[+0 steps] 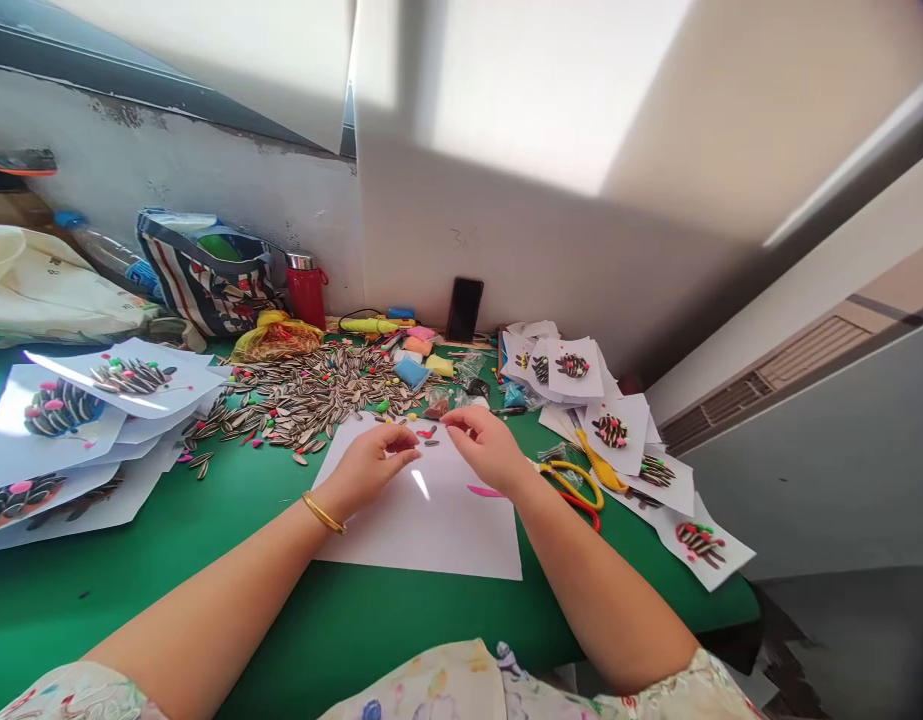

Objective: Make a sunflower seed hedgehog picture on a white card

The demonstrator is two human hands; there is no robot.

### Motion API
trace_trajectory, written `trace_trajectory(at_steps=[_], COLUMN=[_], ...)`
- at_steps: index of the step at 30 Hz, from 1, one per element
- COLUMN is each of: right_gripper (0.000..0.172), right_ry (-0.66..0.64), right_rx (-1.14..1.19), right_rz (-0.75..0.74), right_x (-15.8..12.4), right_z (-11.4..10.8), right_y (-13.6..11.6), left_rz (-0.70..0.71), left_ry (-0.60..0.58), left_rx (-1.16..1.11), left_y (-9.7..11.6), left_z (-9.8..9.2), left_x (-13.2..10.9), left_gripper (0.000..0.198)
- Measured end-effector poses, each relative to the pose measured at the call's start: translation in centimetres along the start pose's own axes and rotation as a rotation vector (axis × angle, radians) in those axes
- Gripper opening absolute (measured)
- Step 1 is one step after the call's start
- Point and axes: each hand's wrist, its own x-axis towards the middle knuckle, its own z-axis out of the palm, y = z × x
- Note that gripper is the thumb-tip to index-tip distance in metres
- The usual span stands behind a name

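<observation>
A white sheet (431, 540) was laid flat on the green counter (281, 640), in front of the person, and both hands were held over its far part. The fingers of the left hand (367, 462) were bent toward its thumb; whether anything was grasped between them could not be told. The right hand (487, 445) was likewise curled, its fingertips turned toward the left hand, and again it could not be made out whether some small piece was pinched there. Between the two hands, a small red piece (428, 432) and a striped seed (431, 443) were seen on the sheet; a pink strip (485, 491) was placed beside the right wrist.

Beyond the left hand, a loose heap of striped seeds (318, 385) was spread over the counter. Papers decorated with seeds were piled at the left (183, 370) and at the right (731, 565). Yellow-handled scissors (577, 485) were set down near the right forearm, and a dark phone (465, 310) was stood near the wall.
</observation>
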Motion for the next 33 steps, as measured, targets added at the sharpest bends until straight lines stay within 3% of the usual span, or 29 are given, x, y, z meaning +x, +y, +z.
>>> trace_trajectory(at_steps=[3,10,18,23,33], right_gripper=[0.021,0.022,0.018,0.004,0.009], right_ry=[-0.001,0.019,-0.039,-0.011,0.008], right_rx=[-0.04,0.029,0.072,0.082,0.036], right_rz=[-0.106,-0.202,-0.277,-0.319,-0.362], right_x=[-0.1,-1.5,-2.5,-2.8,-2.5], right_z=[1.3,2.4,2.8,2.8,3.1], right_y=[0.2,1.5,0.8,0.5,1.1], left_rz=[-0.011,-0.095,-0.137,-0.144,-0.205], left_ry=[-0.034,-0.079,-0.161,-0.201,-0.178], left_rx=[-0.017,-0.119,-0.163,-0.185,-0.248], left_y=[0.0,0.8,1.7,2.1,2.0], left_z=[0.0,0.0,0.9,1.1,0.8], left_x=[-0.1,-0.4,-0.9,-1.2,-1.0], left_gripper=[0.027,0.041,0.041,0.042,0.031])
